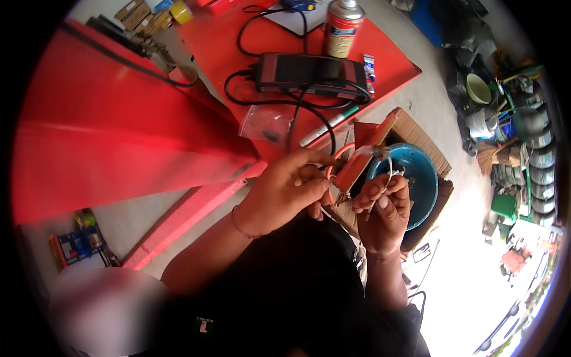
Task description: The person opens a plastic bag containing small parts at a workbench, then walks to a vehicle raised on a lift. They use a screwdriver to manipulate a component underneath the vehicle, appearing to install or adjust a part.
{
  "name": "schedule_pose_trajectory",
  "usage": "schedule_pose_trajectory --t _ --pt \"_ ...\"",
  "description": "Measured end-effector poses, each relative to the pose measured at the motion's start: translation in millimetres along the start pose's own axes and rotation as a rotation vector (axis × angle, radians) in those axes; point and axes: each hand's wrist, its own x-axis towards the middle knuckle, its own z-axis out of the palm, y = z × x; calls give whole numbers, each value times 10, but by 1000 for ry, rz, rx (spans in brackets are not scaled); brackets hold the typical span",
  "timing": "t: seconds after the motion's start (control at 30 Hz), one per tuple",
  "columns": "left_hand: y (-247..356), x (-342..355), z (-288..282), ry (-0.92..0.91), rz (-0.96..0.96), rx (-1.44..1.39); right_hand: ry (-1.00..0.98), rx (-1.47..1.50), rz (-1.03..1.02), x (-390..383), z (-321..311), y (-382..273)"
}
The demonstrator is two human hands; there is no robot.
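My left hand is closed, thumb and fingers bunched around a thin orange cord, which loops up from the fingertips. My right hand pinches a thin, pale flexible strip between thumb and fingers. At the strip's upper end is a small, clear-looking piece with a dark metallic part; its kind is too blurred to tell. Both hands are raised in front of my body, the right one in front of a blue bowl set in an open cardboard box.
On the red table lie a black power adapter with looped cables, a green-and-silver marker, a clear plastic bag and a small tube. A spray can stands behind. A large red panel fills the left.
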Motion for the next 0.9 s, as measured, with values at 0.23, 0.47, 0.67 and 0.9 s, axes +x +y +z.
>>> schedule_pose_trajectory --t 0.23,0.47,0.67,0.9 --pt "181 37 -68 -219 153 -54 -142 -21 154 -21 166 176" --pt "239 -59 -170 -177 233 -44 -265 -384 30 -7 317 226" --pt "303 -90 -156 -174 242 -36 -232 -458 41 -18 285 242" --pt "302 -79 -143 -158 230 -8 -215 -382 43 -22 313 268"
